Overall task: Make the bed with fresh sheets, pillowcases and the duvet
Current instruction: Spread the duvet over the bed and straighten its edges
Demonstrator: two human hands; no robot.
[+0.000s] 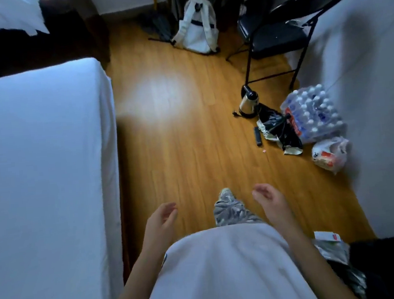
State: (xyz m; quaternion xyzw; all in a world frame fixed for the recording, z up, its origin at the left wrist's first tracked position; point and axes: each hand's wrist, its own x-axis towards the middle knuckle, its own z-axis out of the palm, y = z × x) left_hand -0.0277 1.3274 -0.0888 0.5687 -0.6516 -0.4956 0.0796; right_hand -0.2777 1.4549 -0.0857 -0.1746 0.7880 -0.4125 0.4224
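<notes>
A bed (37,163) covered in a smooth white sheet fills the left side, its corner at the upper middle left. More white bedding (1,16) lies at the top left beyond a dark gap. My left hand (161,220) hangs over the wooden floor just right of the bed's edge, fingers relaxed and holding nothing. My right hand (268,199) hovers a little further right, fingers loosely curled and also empty. Neither hand touches the bed.
On the wooden floor (178,139) stand a white backpack (198,27), a black folding chair (281,32), a kettle (249,102), a pack of water bottles (312,113), a plastic bag (332,154) and a black wrapper (280,130). A white wall (376,86) runs along the right.
</notes>
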